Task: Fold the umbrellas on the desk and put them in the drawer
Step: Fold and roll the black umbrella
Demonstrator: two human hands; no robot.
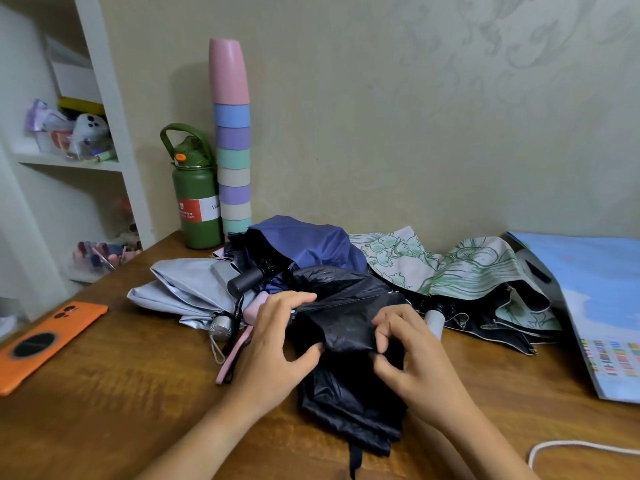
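Right now I am gathering the black umbrella (pixel 349 341) at the near edge of the desk (pixel 121 393), in front of the pile of other umbrellas. My left hand (pixel 277 344) is curling round its left side, thumb pressing into the cloth. My right hand (pixel 412 355) is pinching a fold of fabric between fingertips. To do this well, I am thinking each panel should be pulled flat and wrapped one way round the shaft, tight, before the strap (pixel 354 460) near me is fastened. No drawer is showing.
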